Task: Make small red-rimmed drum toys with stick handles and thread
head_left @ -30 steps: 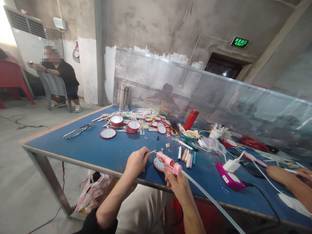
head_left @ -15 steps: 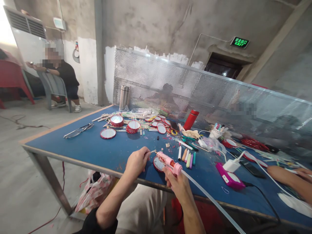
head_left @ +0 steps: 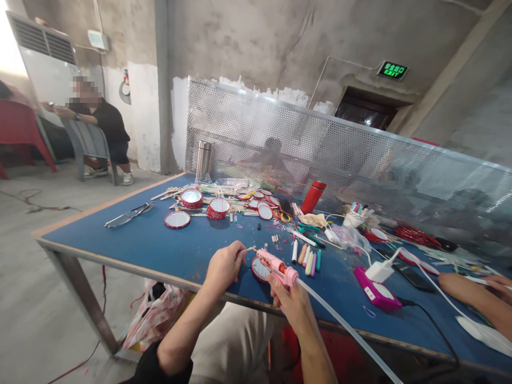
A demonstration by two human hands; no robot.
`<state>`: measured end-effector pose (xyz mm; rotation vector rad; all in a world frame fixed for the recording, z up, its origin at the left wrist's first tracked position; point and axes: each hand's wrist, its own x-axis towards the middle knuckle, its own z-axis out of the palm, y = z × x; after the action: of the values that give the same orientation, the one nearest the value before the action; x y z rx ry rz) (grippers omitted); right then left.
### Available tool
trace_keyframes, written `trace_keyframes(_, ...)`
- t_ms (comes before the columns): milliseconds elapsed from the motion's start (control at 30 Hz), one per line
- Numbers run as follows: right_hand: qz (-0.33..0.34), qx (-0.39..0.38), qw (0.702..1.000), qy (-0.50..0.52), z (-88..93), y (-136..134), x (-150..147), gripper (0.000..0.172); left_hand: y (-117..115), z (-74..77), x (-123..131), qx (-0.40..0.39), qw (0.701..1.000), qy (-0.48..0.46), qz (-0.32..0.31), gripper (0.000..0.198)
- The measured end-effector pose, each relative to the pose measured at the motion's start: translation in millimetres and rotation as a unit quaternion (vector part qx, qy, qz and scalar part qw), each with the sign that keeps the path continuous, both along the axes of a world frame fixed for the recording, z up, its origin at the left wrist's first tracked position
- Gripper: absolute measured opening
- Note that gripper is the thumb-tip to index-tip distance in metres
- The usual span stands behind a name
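My right hand [head_left: 291,300] grips a pink glue gun [head_left: 277,265] with a long clear glue stick [head_left: 348,330] trailing back to the right. Its nozzle points left at a thin small stick [head_left: 251,248] pinched in my left hand [head_left: 224,264]. Just below the nozzle, a small round red-rimmed mirror [head_left: 258,270] lies at the near edge of the blue table [head_left: 140,242]. Both hands hover close together over that edge.
Red-rimmed mirrors [head_left: 177,219], wooden sticks and coloured markers [head_left: 307,256] litter the table. A steel flask [head_left: 204,159], a red bottle [head_left: 313,196], a magenta device [head_left: 377,295] with cables, and a perforated metal screen [head_left: 320,144] stand beyond. Another person's hands [head_left: 476,296] rest at right; someone sits far left [head_left: 100,125].
None of note: my hands and the glue gun hold the same pose. The other person's hands at the right edge shift slightly.
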<state>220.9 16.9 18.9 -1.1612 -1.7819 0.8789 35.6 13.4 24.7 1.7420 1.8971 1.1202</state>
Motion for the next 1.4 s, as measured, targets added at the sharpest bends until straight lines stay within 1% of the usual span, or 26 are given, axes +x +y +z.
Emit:
trace_keyframes(333,0.024,-0.012,0.999,-0.017,-1.1,3.4,2.7,0.047,1.0,0.0,0.2,-0.001,1.000,0.004,0.005,0.021)
trace_keyframes(567,-0.001,-0.014,1.000,0.014,0.5,-0.1,-0.9,0.049,2.1,0.7,0.6,0.000,1.000,0.005,0.006,0.020)
trace_keyframes(833,0.023,-0.028,0.999,0.003,0.2,1.3,0.9,0.047,1.8,-1.6,0.7,0.004,1.000,0.003,0.005,0.021)
trace_keyframes(967,0.018,-0.024,1.000,0.005,1.7,0.9,0.9,0.047,2.3,-1.9,0.5,0.000,1.000,0.006,0.006,0.019)
trace_keyframes(1067,0.027,-0.032,0.999,-0.005,2.4,1.2,1.3,0.048,2.2,-1.6,0.3,-0.004,1.000,0.008,0.007,0.019)
trace_keyframes(1400,0.028,-0.017,0.999,0.000,-4.3,5.9,2.4,0.046,1.7,-0.5,0.4,-0.009,1.000,0.013,0.009,0.021)
